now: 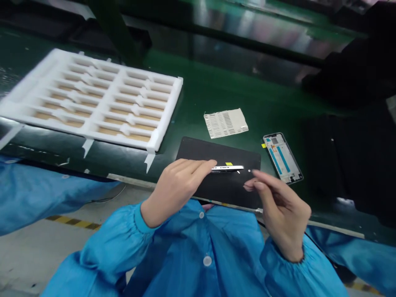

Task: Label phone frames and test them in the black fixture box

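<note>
Edge-on over the black mat (229,192), a phone housing (230,168) shows its pale side and a small yellow tab. My left hand (182,177) grips it by its left end. To the right, my right hand (280,204) is held apart from the housing with thumb and fingertips brought together. Whether anything sits in that pinch is too small to see. Two tiny white specks show on or above the mat between the housing and my right fingers. Beyond the mat lies a pale sheet (235,121) with rows of narrow strips.
An opened phone housing (283,159) with blue strips and a yellow tab lies right of the mat. At the left stands a white foam tray (103,105) with slotted compartments. Dark covered shapes (349,152) occupy the right side. Blue sleeves (46,192) of people appear at both sides.
</note>
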Demonstrator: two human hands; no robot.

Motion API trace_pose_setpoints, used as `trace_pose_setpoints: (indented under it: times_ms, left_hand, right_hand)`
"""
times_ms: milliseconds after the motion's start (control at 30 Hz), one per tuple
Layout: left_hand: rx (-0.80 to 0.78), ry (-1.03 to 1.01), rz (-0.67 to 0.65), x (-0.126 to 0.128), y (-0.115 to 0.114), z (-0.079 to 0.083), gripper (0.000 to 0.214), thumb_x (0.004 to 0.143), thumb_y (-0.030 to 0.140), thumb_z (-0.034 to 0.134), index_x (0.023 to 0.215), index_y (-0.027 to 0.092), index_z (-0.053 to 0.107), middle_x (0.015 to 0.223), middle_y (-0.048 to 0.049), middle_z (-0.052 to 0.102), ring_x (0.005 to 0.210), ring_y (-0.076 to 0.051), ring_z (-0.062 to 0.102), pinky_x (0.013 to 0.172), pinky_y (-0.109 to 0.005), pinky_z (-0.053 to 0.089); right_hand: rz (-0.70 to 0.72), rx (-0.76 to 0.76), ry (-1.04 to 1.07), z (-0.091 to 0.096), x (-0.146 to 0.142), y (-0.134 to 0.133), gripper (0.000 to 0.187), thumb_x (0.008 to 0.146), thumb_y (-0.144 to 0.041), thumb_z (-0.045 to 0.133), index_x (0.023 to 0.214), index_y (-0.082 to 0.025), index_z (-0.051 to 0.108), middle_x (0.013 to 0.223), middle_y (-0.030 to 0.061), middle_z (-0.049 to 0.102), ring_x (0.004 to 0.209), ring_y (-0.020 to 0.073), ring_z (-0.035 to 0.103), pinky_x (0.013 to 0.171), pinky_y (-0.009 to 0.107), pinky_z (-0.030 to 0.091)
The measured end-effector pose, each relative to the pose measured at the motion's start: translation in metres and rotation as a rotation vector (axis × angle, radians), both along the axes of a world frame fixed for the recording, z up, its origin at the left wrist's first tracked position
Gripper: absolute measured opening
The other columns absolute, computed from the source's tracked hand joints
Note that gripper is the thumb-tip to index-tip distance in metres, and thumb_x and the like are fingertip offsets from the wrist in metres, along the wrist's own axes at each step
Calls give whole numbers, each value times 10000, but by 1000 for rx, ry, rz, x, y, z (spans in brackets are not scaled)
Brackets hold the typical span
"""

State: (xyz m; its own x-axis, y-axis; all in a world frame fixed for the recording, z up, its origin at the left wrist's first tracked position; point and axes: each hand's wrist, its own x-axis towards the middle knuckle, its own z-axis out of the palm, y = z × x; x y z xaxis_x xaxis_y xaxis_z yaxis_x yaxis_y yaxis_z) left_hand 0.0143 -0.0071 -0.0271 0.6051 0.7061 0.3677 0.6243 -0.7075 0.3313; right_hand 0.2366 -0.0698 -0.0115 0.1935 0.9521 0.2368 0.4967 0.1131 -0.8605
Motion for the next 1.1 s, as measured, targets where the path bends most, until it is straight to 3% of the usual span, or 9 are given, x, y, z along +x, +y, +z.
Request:
trace_pose_setpoints:
  times_ms: [133,267,400,600,767,933,1100]
  left_hand:
    - [-17,2,23,-6,-2,2,300,984,188,427,1264,146,523,1097,-97,714,949,-214,690,826,-309,504]
    - [-76,66,46,-9,-3,7,247,992,134,407,1223,160,489,937,-54,713,806,-180,688,725,-288,498]
    - [-66,-4,62,-9,-3,6,154,996,117,418,1122,160,494,874,-29,700,763,-166,689,705,-284,504]
    - [-29,-90,53,-10,-4,4,127,991,97,411,1043,138,519,800,-23,685,694,-158,671,656,-283,485]
    - [-9,-125,52,-9,-2,5,195,1012,107,359,969,132,548,735,-20,666,650,-151,652,620,-270,471]
    - [18,-153,75,-8,-1,4,172,1004,114,414,919,133,562,687,-4,645,608,-142,631,614,-269,468]
    - [21,-168,76,-7,-1,3,174,1003,108,416,918,133,565,687,-3,647,624,-132,635,632,-258,472]
  right_hand:
    - [-35,162,76,2,-21,7,136,884,-103,644,957,-207,693,857,5,753,814,187,738,740,328,635]
    - [-24,348,155,-7,-45,20,213,876,-25,605,971,-203,673,975,21,756,1022,243,706,953,489,567]
    - [110,261,67,-22,-57,31,183,832,-65,687,910,-227,723,1250,38,671,1232,277,584,1068,543,451]
    - [130,201,-24,-33,-54,33,241,818,-78,715,957,-272,748,1197,29,688,1130,246,613,985,479,482]
    - [189,177,-92,-27,-51,34,254,818,-59,710,958,-267,743,1132,27,706,1078,235,631,987,484,472]
    - [267,126,-148,-12,-49,37,251,818,-42,707,963,-246,732,958,2,736,912,193,677,981,474,490]
    - [362,118,-276,3,-46,40,282,819,-18,696,1018,-216,721,993,22,736,927,187,681,915,421,536]
